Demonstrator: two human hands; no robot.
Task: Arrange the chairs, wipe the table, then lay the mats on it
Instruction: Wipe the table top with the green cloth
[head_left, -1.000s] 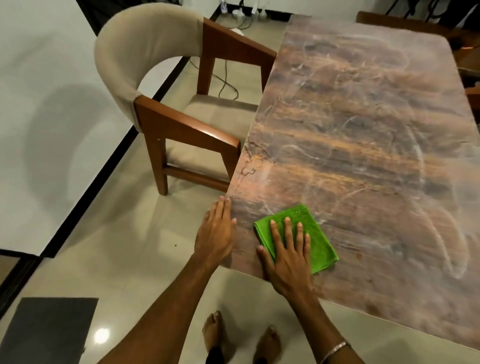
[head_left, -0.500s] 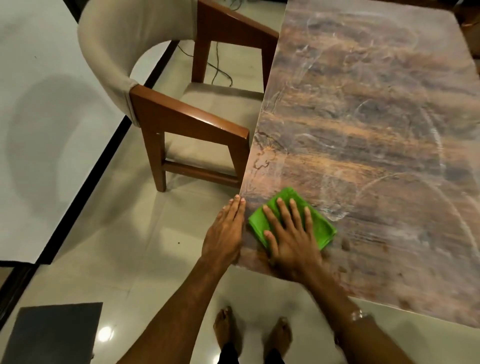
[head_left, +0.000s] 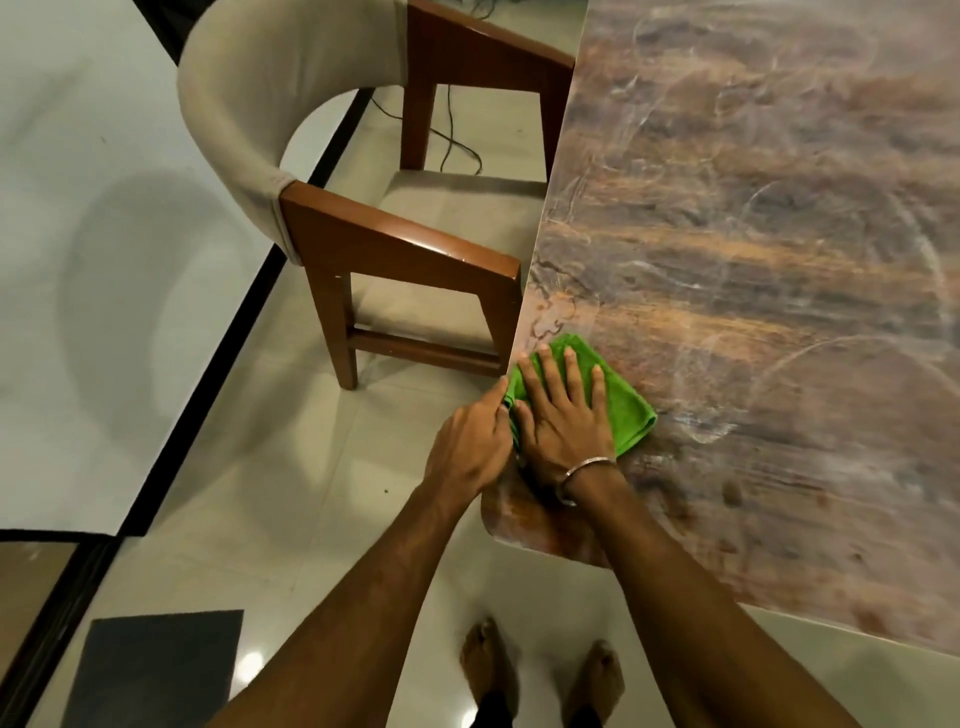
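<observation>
— What was hard to make out?
— Mostly the left hand (head_left: 470, 447). It sat at the table's rim, at eight o'clock of the right hand (head_left: 563, 421). Its fingertips met the green cloth (head_left: 626, 410) where the cloth reached the edge. The tips were tucked out of sight, so I couldn't tell whether they pinched the cloth or only touched it.
— And the right hand?
— It lay flat with the fingers straight and spread, palm down, pressing the cloth onto the table (head_left: 753, 234). It hid the cloth's middle.
— Where did the cloth lie?
— At the table's near left corner, about four o'clock from the centre of the view.
— Was anything cut off?
— The table ran out of view at twelve and three o'clock. The chair (head_left: 363, 244), at ten o'clock, lost the top of its back to the upper edge. Its seat front went under the tabletop. A dark rectangle (head_left: 156, 670) on the floor at seven o'clock was clipped by the bottom edge. So were the bare feet (head_left: 488, 670) at six.
— What were the counts?
— One cloth, one table, one chair, two hands and two feet. There was also one bangle (head_left: 587, 467) on the right wrist and one cable (head_left: 457, 140) on the floor beyond the chair.
</observation>
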